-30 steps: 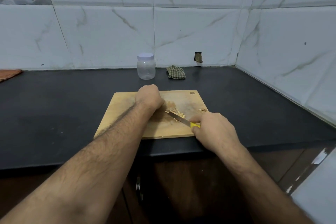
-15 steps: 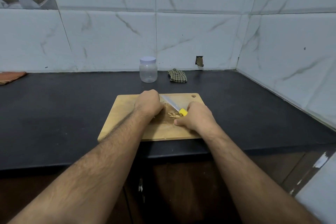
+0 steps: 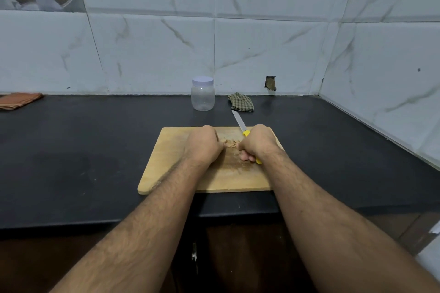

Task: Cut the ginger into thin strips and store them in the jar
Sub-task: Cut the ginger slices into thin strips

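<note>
One jar (image 3: 202,94), one knife (image 3: 240,123), two hands

Light: dim, cool, even overhead.
Shadows: soft, faint under the forearms on the desk (image 3: 71,150).
Glare: dull sheen on the wall tiles (image 3: 273,43).
Distortion: wide-angle bowing at the edges.
Focus: slightly soft throughout.

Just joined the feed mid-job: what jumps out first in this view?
Two hands meet over a small pile of cut ginger at the middle of the wooden cutting board. The right hand grips a yellow-handled knife, its blade pointing away toward the wall. Behind the board, a clear jar stands lidded near the wall.
</note>
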The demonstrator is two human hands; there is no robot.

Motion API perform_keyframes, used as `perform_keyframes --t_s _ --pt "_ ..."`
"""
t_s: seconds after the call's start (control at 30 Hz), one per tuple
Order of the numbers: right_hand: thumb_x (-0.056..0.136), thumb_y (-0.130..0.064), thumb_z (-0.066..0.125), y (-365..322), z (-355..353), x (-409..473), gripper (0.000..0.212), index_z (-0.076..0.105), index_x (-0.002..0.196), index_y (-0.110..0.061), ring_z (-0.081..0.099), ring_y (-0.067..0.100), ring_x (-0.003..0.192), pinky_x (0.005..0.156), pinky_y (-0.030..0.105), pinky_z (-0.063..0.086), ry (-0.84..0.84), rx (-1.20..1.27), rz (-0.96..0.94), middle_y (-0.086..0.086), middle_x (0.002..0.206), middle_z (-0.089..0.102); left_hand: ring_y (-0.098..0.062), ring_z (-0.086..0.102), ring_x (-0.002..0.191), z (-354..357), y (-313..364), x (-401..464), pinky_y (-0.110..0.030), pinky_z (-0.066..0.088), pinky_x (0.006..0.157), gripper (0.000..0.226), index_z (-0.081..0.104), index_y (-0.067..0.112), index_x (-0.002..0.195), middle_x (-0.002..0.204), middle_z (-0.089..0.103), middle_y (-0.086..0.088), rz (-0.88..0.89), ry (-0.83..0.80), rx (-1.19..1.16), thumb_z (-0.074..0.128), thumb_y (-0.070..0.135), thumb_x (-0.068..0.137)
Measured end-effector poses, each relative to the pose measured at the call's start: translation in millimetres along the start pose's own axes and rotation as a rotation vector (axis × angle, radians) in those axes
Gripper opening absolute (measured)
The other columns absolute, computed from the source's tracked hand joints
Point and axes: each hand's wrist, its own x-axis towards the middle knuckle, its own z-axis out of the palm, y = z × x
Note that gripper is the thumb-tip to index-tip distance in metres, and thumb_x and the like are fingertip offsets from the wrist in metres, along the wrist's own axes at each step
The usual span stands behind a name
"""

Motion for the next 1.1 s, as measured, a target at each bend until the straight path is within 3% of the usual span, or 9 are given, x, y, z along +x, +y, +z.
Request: perform_keyframes --t_s 0.1,0.17,0.3,0.43,0.63,0.77,0.87,0.97,1.1 --pt "0.09 -0.014 0.072 -4.6 -3.8 5.3 0.013 0.069 0.092 -0.002 0.048 0.009 0.027 0.034 0.016 0.036 -0.031 0.003 -0.025 0.009 0.06 0.069 -0.024 0.068 0.082 -1.9 5.6 2.0 -0.033 0.057 0.071 0.03 0.07 0.013 0.086 0.083 0.072 -0.005 -0.02 -0.013 0.041 0.071 0.043 0.083" --pt "0.089 -0.014 0.073 -4.0 -7.0 8.3 0.014 0.068 0.086 -0.002 0.046 0.01 0.03 0.04 0.023 0.041 -0.063 0.01 -0.061 0.01 0.062 0.07 -0.024 0.067 0.083 -4.4 11.0 2.3 -0.03 0.051 0.064 0.032 0.064 0.012 0.08 0.085 0.07 -0.006 -0.037 -0.016 0.077 0.071 0.043 0.083" --pt "0.086 -0.008 0.073 4.0 -19.5 13.5 0.012 0.069 0.076 -0.003 0.046 0.014 0.042 0.042 0.027 0.038 -0.056 0.04 -0.097 0.008 0.059 0.064 -0.024 0.056 0.081 -5.1 19.9 0.6 -0.03 0.045 0.064 0.026 0.049 0.016 0.071 0.095 0.068 -0.005 -0.081 0.012 0.127 0.065 0.027 0.087" --pt "0.08 -0.005 0.076 10.6 -20.3 6.5 0.009 0.066 0.082 -0.004 0.044 0.014 0.04 0.042 0.023 0.037 -0.104 -0.114 -0.063 0.006 0.056 0.061 -0.025 0.061 0.09 -7.9 25.3 -1.7 -0.029 0.045 0.066 0.01 0.058 0.016 0.086 0.101 0.068 -0.006 -0.072 0.006 0.143 0.062 0.025 0.088" --pt "0.08 -0.005 0.079 10.8 -9.4 16.5 0.015 0.065 0.087 -0.003 0.045 0.011 0.031 0.037 0.02 0.037 -0.04 -0.062 -0.059 0.005 0.055 0.06 -0.022 0.054 0.08 -9.3 26.8 -7.3 -0.029 0.046 0.064 0.013 0.054 0.016 0.082 0.091 0.065 -0.004 -0.095 -0.018 0.158 0.063 0.025 0.087" --pt "0.08 -0.011 0.079 4.2 -4.9 18.9 0.015 0.068 0.087 -0.006 0.053 0.014 0.043 0.046 0.026 0.044 0.006 -0.091 -0.128 0.003 0.054 0.062 -0.023 0.055 0.084 -7.3 25.5 -14.0 -0.03 0.045 0.067 0.016 0.054 0.015 0.083 0.087 0.059 -0.004 -0.1 -0.006 0.142 0.064 0.026 0.087" --pt "0.081 -0.014 0.08 4.7 -3.4 18.6 0.018 0.071 0.092 -0.002 0.056 0.017 0.048 0.046 0.027 0.044 0.002 -0.042 -0.134 0.006 0.064 0.068 -0.021 0.051 0.081 -7.1 25.9 -19.4 -0.03 0.044 0.066 0.017 0.053 0.015 0.081 0.083 0.055 -0.003 -0.108 0.017 0.128 0.062 0.027 0.089" --pt "0.078 -0.022 0.082 4.7 -5.5 14.5 0.027 0.065 0.091 -0.006 0.059 0.022 0.065 0.05 0.027 0.042 0.028 -0.086 -0.181 0.007 0.078 0.068 -0.022 0.051 0.08 -10.9 27.0 -22.4 -0.029 0.043 0.064 0.02 0.051 0.014 0.079 0.08 0.054 -0.003 -0.123 -0.001 0.08 0.064 0.027 0.087" --pt "0.082 -0.023 0.073 4.6 -11.5 3.3 0.018 0.062 0.083 -0.009 0.056 0.018 0.06 0.046 0.026 0.036 0.072 -0.149 -0.217 0.003 0.07 0.06 -0.022 0.055 0.078 -19.3 31.6 -28.5 -0.027 0.041 0.054 0.025 0.049 0.013 0.07 0.072 0.054 -0.002 -0.169 -0.047 0.003 0.072 0.022 0.078"
